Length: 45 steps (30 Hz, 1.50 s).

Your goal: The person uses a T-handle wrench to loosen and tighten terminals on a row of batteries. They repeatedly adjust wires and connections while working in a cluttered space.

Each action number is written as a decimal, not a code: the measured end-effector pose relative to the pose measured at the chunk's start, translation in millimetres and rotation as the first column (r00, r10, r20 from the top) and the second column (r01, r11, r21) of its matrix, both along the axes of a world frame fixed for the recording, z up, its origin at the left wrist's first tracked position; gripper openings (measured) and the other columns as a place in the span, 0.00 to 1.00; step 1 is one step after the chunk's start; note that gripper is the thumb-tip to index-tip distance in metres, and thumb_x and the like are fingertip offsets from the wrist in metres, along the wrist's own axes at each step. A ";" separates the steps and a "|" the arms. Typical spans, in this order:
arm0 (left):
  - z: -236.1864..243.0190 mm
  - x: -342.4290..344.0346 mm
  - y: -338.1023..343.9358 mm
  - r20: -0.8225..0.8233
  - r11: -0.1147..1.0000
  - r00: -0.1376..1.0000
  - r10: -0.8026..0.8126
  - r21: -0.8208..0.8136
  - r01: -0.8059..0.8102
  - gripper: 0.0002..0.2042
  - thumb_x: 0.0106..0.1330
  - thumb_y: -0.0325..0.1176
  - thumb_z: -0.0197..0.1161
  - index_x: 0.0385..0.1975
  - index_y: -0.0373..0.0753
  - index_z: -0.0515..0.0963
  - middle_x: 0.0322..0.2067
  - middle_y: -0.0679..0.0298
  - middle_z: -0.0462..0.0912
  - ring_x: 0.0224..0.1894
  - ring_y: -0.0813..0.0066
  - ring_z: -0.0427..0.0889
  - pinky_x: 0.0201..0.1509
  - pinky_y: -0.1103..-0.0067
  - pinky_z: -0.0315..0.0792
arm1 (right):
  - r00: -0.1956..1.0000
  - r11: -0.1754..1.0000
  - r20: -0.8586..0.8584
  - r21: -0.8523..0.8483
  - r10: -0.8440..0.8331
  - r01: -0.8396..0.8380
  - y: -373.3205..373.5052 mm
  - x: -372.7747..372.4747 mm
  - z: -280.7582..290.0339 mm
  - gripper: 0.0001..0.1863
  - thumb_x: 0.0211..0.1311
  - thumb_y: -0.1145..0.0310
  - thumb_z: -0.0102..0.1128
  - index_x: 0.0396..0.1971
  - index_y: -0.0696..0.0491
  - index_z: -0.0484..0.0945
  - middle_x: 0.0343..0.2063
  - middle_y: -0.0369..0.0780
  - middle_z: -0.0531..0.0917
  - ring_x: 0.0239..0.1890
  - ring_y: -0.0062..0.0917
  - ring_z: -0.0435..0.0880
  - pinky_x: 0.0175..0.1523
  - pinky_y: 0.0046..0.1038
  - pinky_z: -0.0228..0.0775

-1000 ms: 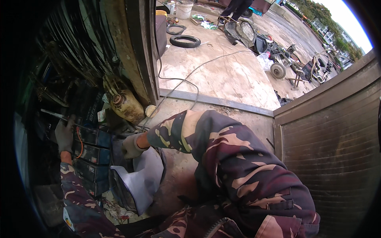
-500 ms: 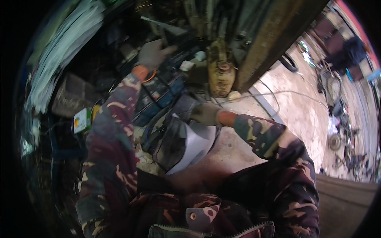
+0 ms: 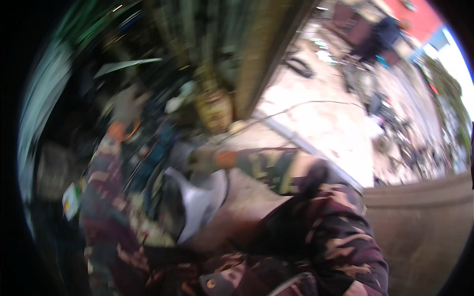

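From where I stand, the person is bent over in a doorway, everything smeared by motion blur. Right hand (image 3: 201, 160), gloved, is at the upper edge of a pale sheet (image 3: 190, 198), which curves against a dark rounded piece (image 3: 170, 209); both are low in front of the body, by the bare floor (image 3: 249, 192). Looks like contact there, but can't tell whether the fingers are clamped or just resting. Left hand (image 3: 129, 102), also gloved, is stretched out over the dark clutter, near some dark blue boxes (image 3: 158, 143); an orange loop (image 3: 132, 132) shows near its wrist, and a light flat strip (image 3: 126, 66) lies just beyond it. Left fingers too smeared: can't tell apart or together, or if they grip the strip. Progress, my judgement: midway, with the sheet and dark piece together and the right hand on them, nothing visibly finished; what's left can't be read from this. Nearby: a dirty yellow jug (image 3: 215, 112) beside a wooden post (image 3: 261, 47), a thin cable (image 3: 311, 102) running outside, a black tyre (image 3: 298, 67) out on the pale ground.
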<state>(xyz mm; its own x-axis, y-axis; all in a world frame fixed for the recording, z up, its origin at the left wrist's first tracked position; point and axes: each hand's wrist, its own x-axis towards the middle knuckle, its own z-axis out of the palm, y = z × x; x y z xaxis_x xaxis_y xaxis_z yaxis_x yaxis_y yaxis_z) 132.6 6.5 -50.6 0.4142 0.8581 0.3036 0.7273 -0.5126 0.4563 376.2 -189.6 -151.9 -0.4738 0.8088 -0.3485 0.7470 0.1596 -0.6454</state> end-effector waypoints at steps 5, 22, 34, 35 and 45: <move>3.3 1.9 -4.1 0.066 0.998 0.996 0.060 -0.025 -0.058 0.19 0.69 0.48 0.68 0.34 0.33 0.84 0.25 0.57 0.86 0.28 0.64 0.85 0.35 0.66 0.75 | 0.999 0.995 -0.033 0.104 0.008 -0.005 1.7 -3.2 -4.6 0.21 0.64 0.50 0.59 0.46 0.50 0.88 0.44 0.49 0.89 0.49 0.46 0.88 0.55 0.42 0.78; -11.8 -11.4 13.7 -0.059 0.997 0.997 0.043 -0.067 -0.047 0.16 0.74 0.44 0.66 0.36 0.35 0.82 0.23 0.63 0.81 0.24 0.73 0.79 0.30 0.71 0.70 | 1.000 0.997 0.001 0.072 0.016 -0.016 6.0 -3.7 -19.4 0.23 0.64 0.49 0.59 0.48 0.51 0.88 0.47 0.49 0.89 0.51 0.46 0.87 0.57 0.43 0.77; -30.1 -19.9 23.5 0.203 0.928 0.971 -0.129 -0.319 0.190 0.12 0.77 0.39 0.61 0.44 0.35 0.83 0.27 0.66 0.82 0.28 0.78 0.79 0.32 0.74 0.70 | 0.999 0.998 0.006 0.057 0.040 -0.040 8.8 -3.3 -27.3 0.23 0.64 0.50 0.59 0.48 0.51 0.87 0.44 0.50 0.89 0.50 0.47 0.87 0.56 0.44 0.78; -28.9 -20.1 21.7 0.217 0.928 0.968 -0.128 -0.317 0.194 0.12 0.77 0.39 0.60 0.44 0.35 0.83 0.28 0.64 0.82 0.29 0.77 0.80 0.33 0.74 0.71 | 0.999 0.998 0.000 0.049 0.035 -0.035 9.2 -3.6 -29.8 0.23 0.64 0.50 0.59 0.47 0.51 0.88 0.44 0.50 0.89 0.50 0.47 0.87 0.56 0.44 0.78; -18.2 -7.6 7.8 -0.008 0.996 0.999 0.035 -0.081 -0.036 0.11 0.75 0.37 0.64 0.41 0.33 0.82 0.22 0.62 0.79 0.24 0.71 0.77 0.31 0.70 0.70 | 1.000 0.998 -0.014 0.057 0.021 -0.020 10.9 -6.8 -31.5 0.20 0.62 0.52 0.60 0.45 0.49 0.89 0.44 0.48 0.89 0.50 0.44 0.87 0.56 0.43 0.78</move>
<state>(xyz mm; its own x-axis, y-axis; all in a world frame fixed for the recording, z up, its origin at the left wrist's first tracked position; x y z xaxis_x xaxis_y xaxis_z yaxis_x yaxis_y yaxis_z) 125.1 14.3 -68.7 0.3848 0.8938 0.2302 0.7475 -0.4481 0.4904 369.3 -178.7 -183.3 -0.4954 0.8171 -0.2948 0.7335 0.2117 -0.6459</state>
